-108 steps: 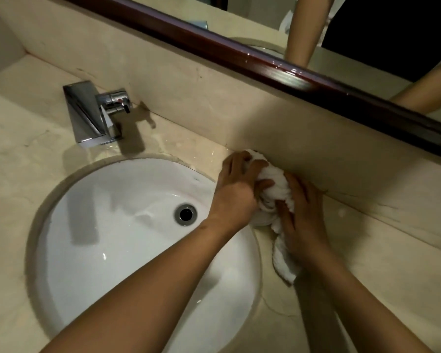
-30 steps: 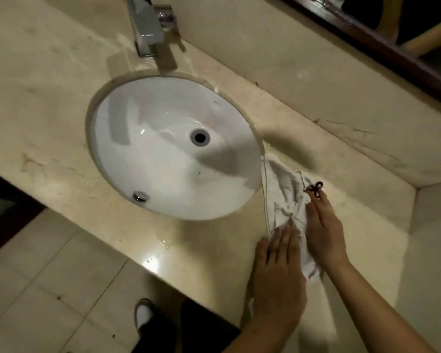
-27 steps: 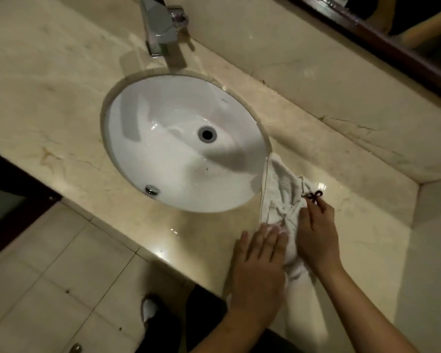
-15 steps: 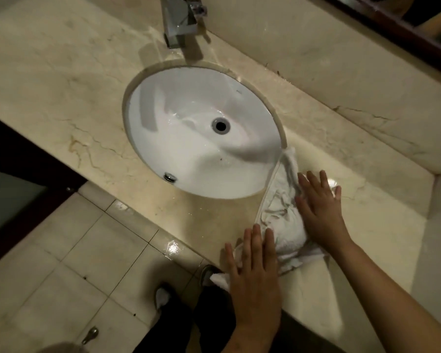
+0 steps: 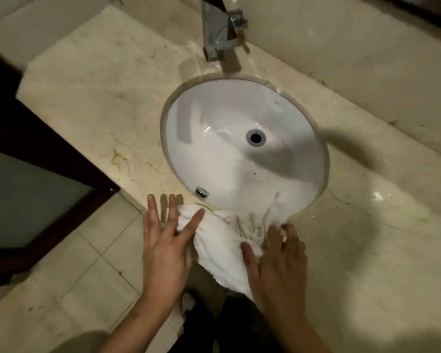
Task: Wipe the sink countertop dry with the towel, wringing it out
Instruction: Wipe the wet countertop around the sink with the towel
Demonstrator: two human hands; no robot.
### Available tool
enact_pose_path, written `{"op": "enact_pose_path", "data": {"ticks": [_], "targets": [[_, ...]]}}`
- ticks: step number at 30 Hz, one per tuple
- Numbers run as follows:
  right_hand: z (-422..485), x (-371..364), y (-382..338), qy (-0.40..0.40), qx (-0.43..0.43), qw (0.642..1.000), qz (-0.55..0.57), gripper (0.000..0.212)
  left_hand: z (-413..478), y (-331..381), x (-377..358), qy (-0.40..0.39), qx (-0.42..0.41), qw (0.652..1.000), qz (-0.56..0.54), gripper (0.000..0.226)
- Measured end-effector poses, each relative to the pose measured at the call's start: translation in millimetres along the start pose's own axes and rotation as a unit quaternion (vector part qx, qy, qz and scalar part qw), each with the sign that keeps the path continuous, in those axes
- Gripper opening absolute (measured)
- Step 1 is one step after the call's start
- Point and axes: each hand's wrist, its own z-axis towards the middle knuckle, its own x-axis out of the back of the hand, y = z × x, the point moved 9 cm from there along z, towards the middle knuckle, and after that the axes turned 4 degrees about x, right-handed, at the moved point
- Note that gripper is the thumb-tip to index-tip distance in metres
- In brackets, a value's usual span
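Lying bunched on the counter's near edge, just below the sink rim: white towel. Faucet at the far side. Pressed on its left end, left hand, fingers spread flat, released; right hand clutching its right end, fingers curled.

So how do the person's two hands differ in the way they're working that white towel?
The left hand lies flat with fingers spread, only partly on the white cloth towel; the right hand has its fingers curled, bunching the towel's folds. The left hand sits at the beige marble countertop's front edge, partly over the floor; the right is just below the round white sink basin's rim. Both press the same towel against the counter.
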Motion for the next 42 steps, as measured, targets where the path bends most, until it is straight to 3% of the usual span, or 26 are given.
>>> {"op": "enact_pose_path", "data": {"ticks": [2, 4, 6, 7, 12, 17, 20, 25, 30, 35, 39, 42], "targets": [[3, -3, -25, 0.006, 0.015, 0.999, 0.027, 0.073, 3, -17, 2, 0.021, 0.123, 0.983, -0.133, 0.061], [6, -6, -42, 0.022, 0.019, 0.997, 0.072, 0.07, 4, -33, -2, 0.03, 0.289, 0.918, -0.271, 0.059], [6, -11, -51, 0.041, 0.0, 0.99, 0.134, 0.067, 14, -48, -8, 0.04, 0.388, 0.866, -0.312, 0.062], [6, -15, -54, 0.042, -0.012, 0.987, 0.156, 0.066, 21, -54, -8, 0.041, 0.402, 0.866, -0.294, 0.063], [13, -31, -99, 0.009, 0.018, 0.983, 0.183, 0.066, 64, -93, 0, 0.063, 0.348, 0.915, -0.197, 0.072], [40, -44, -156, 0.016, 0.101, 0.988, 0.114, 0.075, 116, -142, 11, 0.049, 0.279, 0.949, -0.138, 0.067], [56, -57, -197, -0.002, 0.121, 0.985, 0.126, 0.089, 145, -171, 17, 0.043, 0.263, 0.96, -0.089, 0.067], [88, -68, -268, -0.007, 0.159, 0.977, 0.139, 0.089, 204, -221, 34, 0.049, 0.237, 0.968, -0.063, 0.066], [138, -81, -344, -0.019, 0.214, 0.968, 0.128, 0.076, 301, -261, 37, 0.002, 0.112, 0.991, -0.072, 0.063], [201, -103, -419, -0.017, 0.203, 0.973, 0.106, 0.085, 398, -298, 40, -0.066, -0.004, 0.997, -0.034, 0.067], [223, -105, -443, 0.008, 0.178, 0.981, 0.077, 0.088, 397, -322, 80, 0.048, 0.108, 0.992, -0.046, 0.062], [221, -106, -443, 0.043, 0.152, 0.984, 0.081, 0.081, 379, -334, 56, -0.041, 0.197, 0.975, -0.09, 0.08]]}}
